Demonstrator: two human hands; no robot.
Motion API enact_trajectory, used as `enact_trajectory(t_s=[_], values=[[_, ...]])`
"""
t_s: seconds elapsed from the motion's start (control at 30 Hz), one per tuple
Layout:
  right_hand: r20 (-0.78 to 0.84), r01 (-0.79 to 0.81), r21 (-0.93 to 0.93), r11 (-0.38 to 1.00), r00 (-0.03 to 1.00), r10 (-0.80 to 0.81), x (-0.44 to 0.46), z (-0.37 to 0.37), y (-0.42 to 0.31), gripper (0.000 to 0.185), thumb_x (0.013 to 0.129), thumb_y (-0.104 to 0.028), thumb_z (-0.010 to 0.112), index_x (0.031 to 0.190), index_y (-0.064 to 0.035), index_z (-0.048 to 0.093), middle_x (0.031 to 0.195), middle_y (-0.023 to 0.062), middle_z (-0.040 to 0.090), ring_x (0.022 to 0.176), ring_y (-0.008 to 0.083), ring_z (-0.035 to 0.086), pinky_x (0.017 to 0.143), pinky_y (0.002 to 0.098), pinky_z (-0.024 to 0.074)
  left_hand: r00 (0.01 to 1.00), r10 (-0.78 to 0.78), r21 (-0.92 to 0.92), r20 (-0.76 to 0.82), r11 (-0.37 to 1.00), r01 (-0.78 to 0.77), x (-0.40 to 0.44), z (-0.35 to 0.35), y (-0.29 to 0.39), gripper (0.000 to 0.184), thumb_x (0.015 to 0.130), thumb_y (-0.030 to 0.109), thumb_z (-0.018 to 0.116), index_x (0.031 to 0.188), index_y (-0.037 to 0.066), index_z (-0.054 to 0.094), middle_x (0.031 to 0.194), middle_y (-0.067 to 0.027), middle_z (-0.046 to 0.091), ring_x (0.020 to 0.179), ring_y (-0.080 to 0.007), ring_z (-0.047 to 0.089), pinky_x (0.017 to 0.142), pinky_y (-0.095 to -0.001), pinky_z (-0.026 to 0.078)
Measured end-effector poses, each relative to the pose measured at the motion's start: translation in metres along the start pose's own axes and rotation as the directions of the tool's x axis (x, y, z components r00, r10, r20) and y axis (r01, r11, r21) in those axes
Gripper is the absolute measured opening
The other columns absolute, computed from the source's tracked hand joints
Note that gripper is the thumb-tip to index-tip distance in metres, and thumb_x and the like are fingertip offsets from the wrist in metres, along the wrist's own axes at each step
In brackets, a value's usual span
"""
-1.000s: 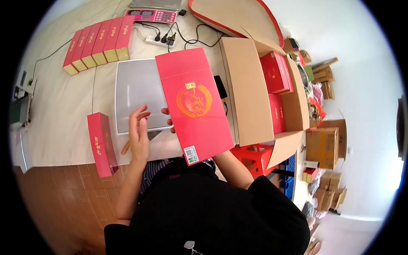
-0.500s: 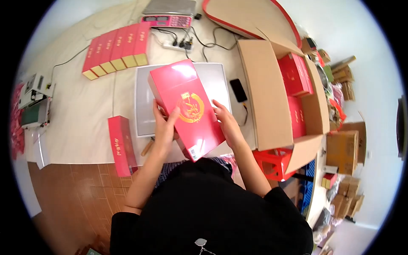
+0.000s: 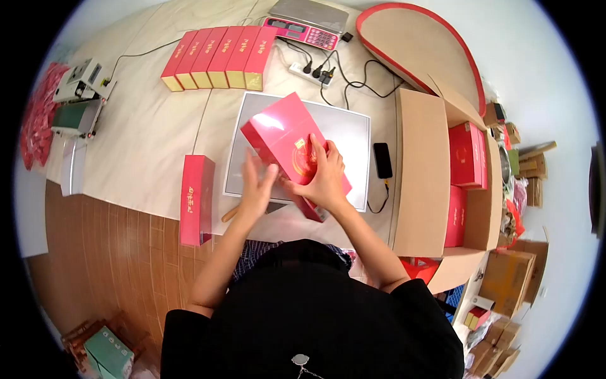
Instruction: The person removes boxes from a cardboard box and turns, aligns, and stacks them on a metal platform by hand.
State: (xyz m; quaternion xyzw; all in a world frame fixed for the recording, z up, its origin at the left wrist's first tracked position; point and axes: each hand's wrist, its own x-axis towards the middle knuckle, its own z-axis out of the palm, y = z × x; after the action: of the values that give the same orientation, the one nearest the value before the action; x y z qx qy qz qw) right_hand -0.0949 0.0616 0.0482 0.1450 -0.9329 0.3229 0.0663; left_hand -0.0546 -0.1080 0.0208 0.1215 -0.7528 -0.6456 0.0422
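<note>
Red box (image 3: 285,140), long axis upper-left to lower-right, in pinching right fingers (image 3: 320,153), left fingers (image 3: 250,172) spread

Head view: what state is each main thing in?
Held red box: tilted, in right hand
Left hand: open, blurred
Carton: open, red packs inside
Phone: screen dark, cable attached
Power strip: plugs inserted
Six red boxes: lined up side by side
Scale: readout illegible

Held box (image 3: 284,140) — smooth and glossy, carton (image 3: 421,170) — matt cardboard, tabletop (image 3: 151,120) smooth, marble-look, shirt (image 3: 309,309) of matt cloth
</note>
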Motion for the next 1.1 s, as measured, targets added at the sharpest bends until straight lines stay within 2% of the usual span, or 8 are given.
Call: enact_trajectory(t_s=[0.07,0.13,0.23,0.4,0.47,0.57,0.83,1.1], values=[[0.097,0.106,-0.047,0.993,0.990,-0.101,0.005,0.000,0.023,0.102,0.052,-0.039,0.080,0.141,-0.0133,0.038,0.132,0.0265,0.033,0.119,0.0429,0.035,0.102,0.0509,0.0276,0.979,0.043,0.154,-0.198,0.988,-0.012,-0.002,-0.027,-0.012,0.066,0.095,0.036,0.053,0.145,0.003,0.025,0.135,-0.0185,0.037,0.126,-0.0283,0.041,0.106,-0.0387,0.033],[0.182,0.176,-0.034,0.984,0.969,-0.167,0.004,-0.001,0.037,0.100,0.052,-0.038,0.080,0.140,-0.0142,0.039,0.131,0.0258,0.034,0.119,0.0427,0.035,0.102,0.0510,0.0272,0.928,0.005,0.040,-0.373,0.999,0.011,-0.005,-0.056,-0.017,0.052,0.096,0.029,0.052,0.139,0.003,0.038,0.129,-0.0160,0.046,0.121,-0.0246,0.046,0.102,-0.0371,0.038],[0.328,0.277,-0.013,0.961,0.909,-0.257,0.002,-0.004,0.053,0.095,0.050,-0.037,0.081,0.137,-0.0173,0.045,0.132,0.0251,0.033,0.120,0.0431,0.034,0.102,0.0522,0.0269,0.922,-0.095,-0.111,-0.376,0.992,0.057,-0.020,-0.091,-0.035,0.040,0.097,0.021,0.050,0.132,0.002,0.047,0.126,-0.0134,0.051,0.113,-0.0211,0.053,0.097,-0.0333,0.043],[0.402,0.441,-0.031,0.897,0.827,-0.393,0.019,-0.002,0.067,0.098,0.048,-0.041,0.082,0.138,-0.0277,0.045,0.134,0.0270,0.035,0.120,0.0437,0.036,0.100,0.0527,0.0297,0.905,-0.201,-0.040,-0.375,0.979,0.201,-0.055,-0.099,-0.053,0.032,0.098,0.014,0.047,0.127,0.002,0.052,0.121,-0.0107,0.055,0.105,-0.0173,0.058,0.089,-0.0289,0.046],[0.394,0.443,-0.049,0.895,0.832,-0.390,0.039,0.002,0.072,0.098,0.049,-0.042,0.081,0.139,-0.0287,0.045,0.134,0.0271,0.034,0.121,0.0437,0.036,0.101,0.0524,0.0295,0.892,-0.242,0.015,-0.381,0.963,0.268,-0.063,-0.095,-0.060,0.031,0.098,0.014,0.046,0.126,0.002,0.053,0.118,-0.0099,0.056,0.103,-0.0170,0.059,0.088,-0.0288,0.046],[0.386,0.442,-0.047,0.896,0.835,-0.392,0.076,0.014,0.079,0.097,0.051,-0.044,0.080,0.140,-0.0304,0.044,0.134,0.0268,0.035,0.121,0.0437,0.036,0.102,0.0517,0.0289,0.815,-0.393,-0.123,-0.426,0.917,0.379,-0.073,-0.085,-0.068,0.029,0.098,0.014,0.045,0.123,0.002,0.055,0.112,-0.0086,0.059,0.100,-0.0167,0.059,0.086,-0.0292,0.046],[0.254,0.471,-0.170,0.865,0.870,-0.424,0.160,0.056,0.088,0.089,0.054,-0.049,0.076,0.137,-0.0299,0.047,0.130,0.0252,0.038,0.118,0.0426,0.039,0.101,0.0507,0.0298,0.777,-0.371,-0.177,-0.509,0.928,0.327,-0.081,-0.070,-0.049,0.029,0.098,0.017,0.044,0.122,0.004,0.055,0.111,-0.0088,0.059,0.101,-0.0168,0.058,0.088,-0.0292,0.045],[0.204,0.453,-0.226,0.862,0.888,-0.413,0.111,0.034,0.093,0.088,0.055,-0.049,0.076,0.136,-0.0288,0.049,0.130,0.0253,0.038,0.117,0.0426,0.039,0.100,0.0508,0.0305,0.822,-0.312,-0.175,-0.476,0.950,0.259,-0.091,-0.061,-0.032,0.028,0.099,0.018,0.045,0.120,0.004,0.055,0.109,-0.0073,0.059,0.101,-0.0157,0.058,0.088,-0.0296,0.045]])
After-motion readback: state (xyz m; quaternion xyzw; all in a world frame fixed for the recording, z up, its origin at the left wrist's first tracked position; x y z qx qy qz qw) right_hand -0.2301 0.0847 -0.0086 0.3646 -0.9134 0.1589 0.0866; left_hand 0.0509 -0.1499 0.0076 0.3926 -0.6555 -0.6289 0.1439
